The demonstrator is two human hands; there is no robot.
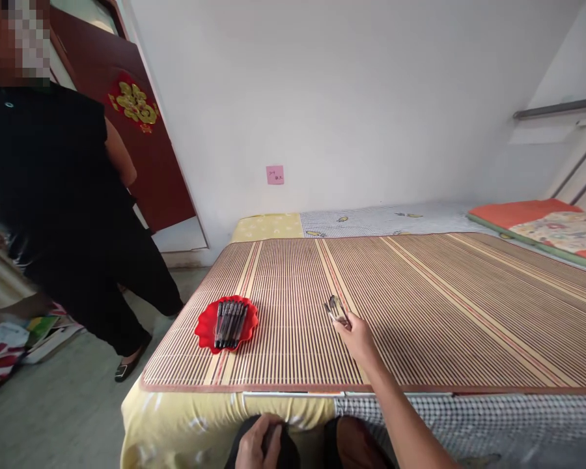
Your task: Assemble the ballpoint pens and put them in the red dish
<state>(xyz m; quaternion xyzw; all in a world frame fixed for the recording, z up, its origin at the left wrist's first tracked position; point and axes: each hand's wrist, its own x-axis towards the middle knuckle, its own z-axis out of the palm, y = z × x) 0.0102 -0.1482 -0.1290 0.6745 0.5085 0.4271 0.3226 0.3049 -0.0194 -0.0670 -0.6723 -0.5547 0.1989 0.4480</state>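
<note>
My right hand (356,335) reaches out over the striped bamboo mat (420,312). Its fingers are closed on a small bunch of pens (338,309) with dark ends and pale, see-through parts; my fingers hide part of them. To the left, a red scalloped plate (204,327) sits on the mat. Several black pens (231,324) lie side by side in it, roughly parallel. At the bottom of the view, my left hand (258,446) rests on my dark-clad knee, its fingers loosely bent and slightly apart, holding nothing.
The mat lies on a bed with a yellow and checked sheet (176,417). Folded orange and floral bedding (542,221) is at the far right. A person in black (63,195) stands at left, near a dark red door (146,169). A pink note (275,174) is on the wall.
</note>
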